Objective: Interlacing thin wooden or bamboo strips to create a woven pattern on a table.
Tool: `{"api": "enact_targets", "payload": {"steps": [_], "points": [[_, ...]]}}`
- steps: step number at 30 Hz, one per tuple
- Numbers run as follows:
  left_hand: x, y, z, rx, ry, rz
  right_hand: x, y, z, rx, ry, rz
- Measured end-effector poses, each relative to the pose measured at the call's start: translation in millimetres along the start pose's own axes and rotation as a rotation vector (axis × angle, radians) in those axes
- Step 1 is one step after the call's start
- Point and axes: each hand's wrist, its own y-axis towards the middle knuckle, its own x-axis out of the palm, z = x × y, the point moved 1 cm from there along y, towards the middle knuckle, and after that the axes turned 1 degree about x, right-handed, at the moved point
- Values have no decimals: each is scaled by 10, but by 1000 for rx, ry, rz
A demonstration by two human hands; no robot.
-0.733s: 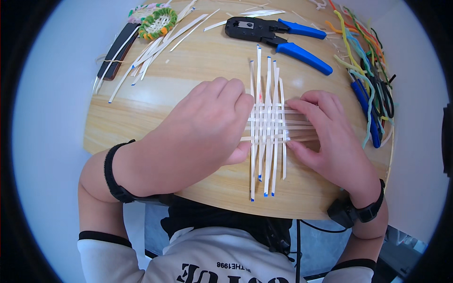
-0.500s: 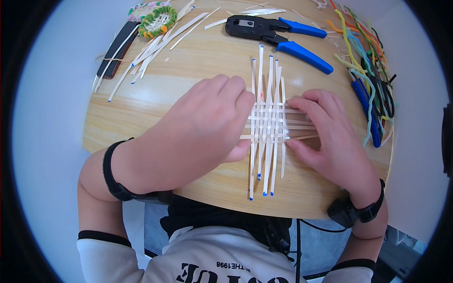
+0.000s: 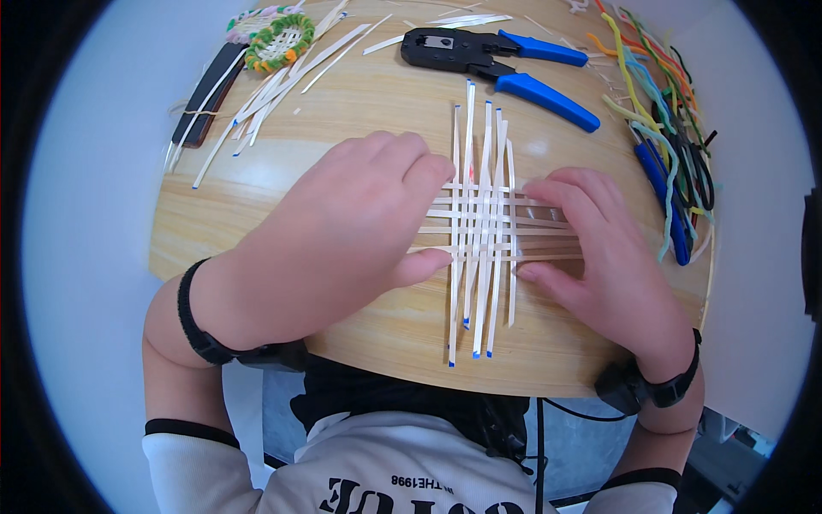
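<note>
A flat weave of pale strips (image 3: pixel 484 214) lies on the table in front of me. Its long upright strips, several tipped with blue, cross several sideways strips. My left hand (image 3: pixel 360 214) has curled fingers at the upper left of the weave and its thumb at the lower left, gripping the sideways strips between them. At the other side, my right hand (image 3: pixel 599 248) brackets the strips in the same way, with index finger above and thumb below. Parts of the sideways strips are hidden beneath both hands.
A crimping tool (image 3: pixel 501 64) with blue handles lies beyond the weave. Loose strips (image 3: pixel 282 86), a dark oblong block (image 3: pixel 208 96) and a green-orange woven round (image 3: pixel 280 43) are at far left. Coloured fuzzy stems (image 3: pixel 659 103) and a blue-handled tool (image 3: pixel 661 201) line the right edge.
My left hand has shifted slightly left, uncovering more of the sideways strips' left part. The right thumb has moved down a little, and the lowest sideways strip shows more plainly.
</note>
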Motion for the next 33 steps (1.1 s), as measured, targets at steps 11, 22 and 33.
{"api": "enact_targets", "payload": {"steps": [11,22,33], "points": [[-16,14,9,2,-25,-53,-8,-12,15,-26,-61,-2],[32,4,23,-5,-9,-51,70,21,15,-39,28,15],[50,6,12,17,36,-35,126,23,49,-87,39,45]]}}
